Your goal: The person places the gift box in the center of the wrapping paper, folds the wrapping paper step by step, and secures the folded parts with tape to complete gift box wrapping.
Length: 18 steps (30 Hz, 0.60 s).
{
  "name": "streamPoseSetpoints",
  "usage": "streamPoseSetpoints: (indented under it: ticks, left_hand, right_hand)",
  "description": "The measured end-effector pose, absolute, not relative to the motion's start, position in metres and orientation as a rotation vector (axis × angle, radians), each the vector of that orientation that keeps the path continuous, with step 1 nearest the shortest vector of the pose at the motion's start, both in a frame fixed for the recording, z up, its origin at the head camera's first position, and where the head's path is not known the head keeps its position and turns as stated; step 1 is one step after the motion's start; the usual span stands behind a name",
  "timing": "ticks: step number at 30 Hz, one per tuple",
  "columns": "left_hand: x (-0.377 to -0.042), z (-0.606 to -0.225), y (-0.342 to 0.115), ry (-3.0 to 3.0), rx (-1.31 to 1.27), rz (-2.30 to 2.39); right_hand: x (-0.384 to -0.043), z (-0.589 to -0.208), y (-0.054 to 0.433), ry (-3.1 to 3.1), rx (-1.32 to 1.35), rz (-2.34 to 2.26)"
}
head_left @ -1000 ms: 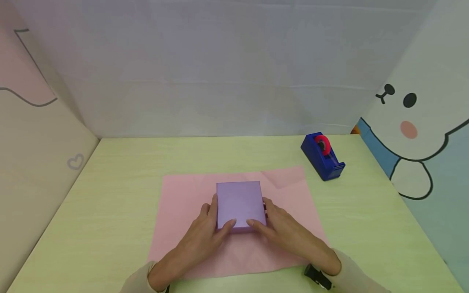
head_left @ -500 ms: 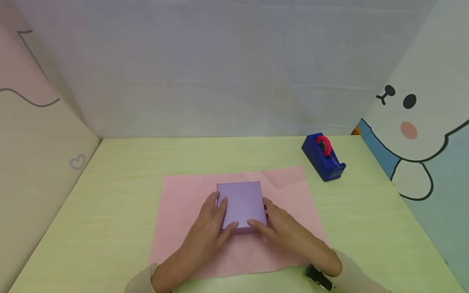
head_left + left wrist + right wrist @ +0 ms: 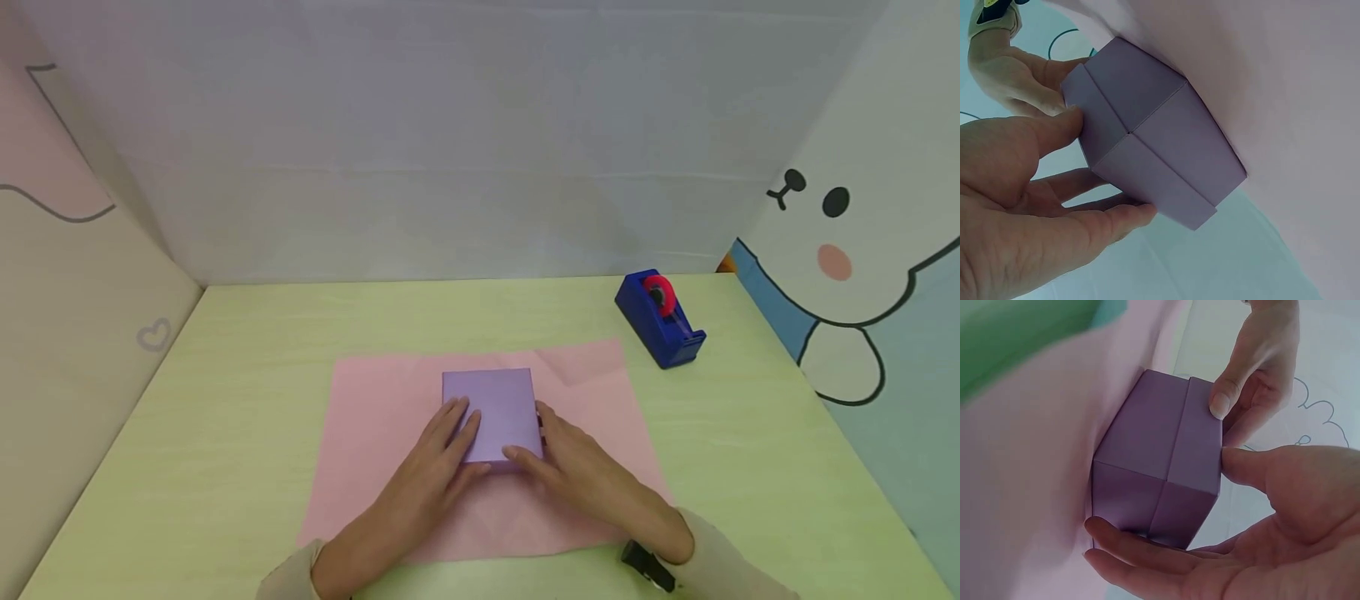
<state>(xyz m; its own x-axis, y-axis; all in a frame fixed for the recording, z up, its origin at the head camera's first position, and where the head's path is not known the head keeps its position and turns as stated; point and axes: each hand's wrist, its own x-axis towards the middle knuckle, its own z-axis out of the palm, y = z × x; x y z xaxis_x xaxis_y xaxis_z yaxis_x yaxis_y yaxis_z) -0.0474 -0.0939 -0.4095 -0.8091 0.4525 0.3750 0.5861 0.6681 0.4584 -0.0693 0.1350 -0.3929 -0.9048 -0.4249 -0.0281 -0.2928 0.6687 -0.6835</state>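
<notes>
A lavender lidded box (image 3: 501,408) sits on a sheet of pink paper (image 3: 378,400). My left hand (image 3: 422,483) rests at its near left corner, its straight fingers lying over the lid. In the left wrist view, the left thumb (image 3: 1063,128) touches the front of the lid, below which a seam with the box's base shows. My right hand (image 3: 583,468) holds the box's right part, thumb on the lid's near edge. In the right wrist view, the right fingers (image 3: 1141,553) lie along the box's side, low down close to the paper.
A blue tape dispenser (image 3: 662,321) with a red-cored roll stands at the back right of the light wooden table (image 3: 247,375). A grey-white sheet (image 3: 450,150) rises behind the table, and printed panels with cartoon figures stand at both sides.
My left hand has shifted from the box's left side, bringing its fingers up onto the lid and slightly to the right. The right hand keeps its hold, and the box stays in place.
</notes>
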Motion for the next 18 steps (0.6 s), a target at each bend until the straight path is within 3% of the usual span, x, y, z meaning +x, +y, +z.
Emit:
streamPoseSetpoints:
  ticks: [18]
  left_hand:
    - [-0.0524, -0.4136, -0.093, -2.569, -0.84, -0.798]
  right_hand:
    - [-0.0726, -0.3949, 0.1308, 2.758, -0.574, -1.044]
